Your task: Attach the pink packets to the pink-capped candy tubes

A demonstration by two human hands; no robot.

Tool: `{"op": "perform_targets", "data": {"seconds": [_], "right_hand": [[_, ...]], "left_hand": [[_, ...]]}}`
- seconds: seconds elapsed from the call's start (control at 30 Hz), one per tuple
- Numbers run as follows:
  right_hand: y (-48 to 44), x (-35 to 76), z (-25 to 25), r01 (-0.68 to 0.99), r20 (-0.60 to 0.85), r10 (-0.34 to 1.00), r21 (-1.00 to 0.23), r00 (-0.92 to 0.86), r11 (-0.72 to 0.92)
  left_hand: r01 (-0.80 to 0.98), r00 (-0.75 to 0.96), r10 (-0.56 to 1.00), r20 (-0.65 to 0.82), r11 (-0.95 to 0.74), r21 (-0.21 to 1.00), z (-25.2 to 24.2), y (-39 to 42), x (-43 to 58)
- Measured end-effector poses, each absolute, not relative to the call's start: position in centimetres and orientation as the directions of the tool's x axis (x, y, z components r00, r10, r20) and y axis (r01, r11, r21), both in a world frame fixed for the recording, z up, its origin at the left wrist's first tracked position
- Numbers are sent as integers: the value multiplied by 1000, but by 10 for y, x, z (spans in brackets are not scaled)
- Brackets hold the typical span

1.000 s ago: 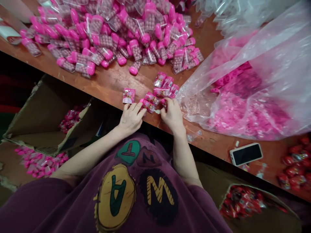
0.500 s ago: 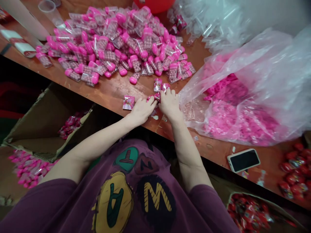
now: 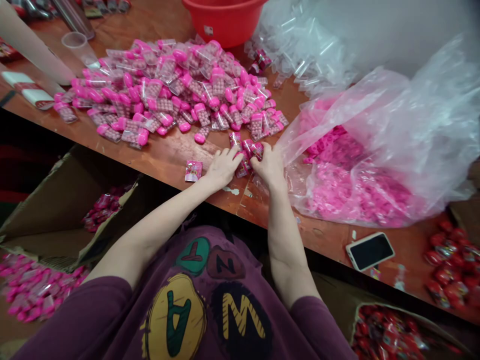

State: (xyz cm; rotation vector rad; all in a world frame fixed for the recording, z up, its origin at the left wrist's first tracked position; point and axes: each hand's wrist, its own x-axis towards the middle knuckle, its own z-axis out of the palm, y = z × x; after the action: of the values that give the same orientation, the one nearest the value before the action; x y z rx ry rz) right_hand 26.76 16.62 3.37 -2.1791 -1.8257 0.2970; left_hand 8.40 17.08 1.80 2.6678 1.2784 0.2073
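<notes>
Several small shiny pink printed packets [image 3: 252, 148] lie clustered on the wooden table between my two hands. My left hand [image 3: 224, 169] rests at the cluster's left side, palm down, its fingers stretched out against the packets. At the right side, my right hand [image 3: 270, 165] has thumb and fingers bent round the edge of a packet. A single flat pink packet [image 3: 193, 171] lies apart, left of my left hand. Just beyond the cluster spreads a heap of clear little bottles [image 3: 202, 115] with pink caps, filled with pale pink beads.
A clear plastic bag [image 3: 360, 185] of pink pieces lies to the right, near a phone [image 3: 370, 251]. Behind are a red basin [image 3: 225, 25] and a pile of clear plastic containers [image 3: 307, 50]. A cardboard box [image 3: 37, 200] stands below the table edge, left.
The view has tilted up, showing more of the red basin. My right hand has shifted slightly right of my left, and more of the packets between them now shows.
</notes>
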Motion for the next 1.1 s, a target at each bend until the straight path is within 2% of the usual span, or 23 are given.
{"op": "perform_targets", "data": {"seconds": [0.1, 0.2, 0.37, 0.53, 0.63, 0.87, 0.93, 1.0, 1.1], "right_hand": [[182, 274, 30, 899, 47, 975, -399, 218, -181], [197, 271, 26, 898, -15, 978, -393, 208, -197], [207, 261, 19, 935, -82, 983, -306, 163, -181], [212, 264, 19, 922, -33, 998, -380, 60, -68], [217, 264, 25, 912, -13, 995, -398, 99, -96], [230, 252, 32, 961, -76, 997, -275, -15, -6], [234, 257, 32, 936, -76, 997, -348, 33, -57], [235, 265, 34, 839, -86, 990, -526, 113, -141], [234, 272, 37, 514, -166, 976, -830, 144, -217]], "left_hand": [[747, 630, 776, 3, -607, 272, 20, 178, 84], [684, 710, 703, -41, -675, 276, 23, 184, 85], [601, 787, 616, -24, -759, 249, 22, 186, 83], [563, 822, 569, -12, -809, 172, 14, 185, 81], [552, 830, 558, 9, -822, 142, 11, 184, 86], [545, 831, 557, 14, -818, 184, 12, 189, 103], [576, 799, 601, 22, -776, 258, 16, 190, 100], [638, 703, 710, 37, -652, 410, 19, 193, 92], [642, 423, 906, 6, -304, 704, 19, 202, 80]]}}
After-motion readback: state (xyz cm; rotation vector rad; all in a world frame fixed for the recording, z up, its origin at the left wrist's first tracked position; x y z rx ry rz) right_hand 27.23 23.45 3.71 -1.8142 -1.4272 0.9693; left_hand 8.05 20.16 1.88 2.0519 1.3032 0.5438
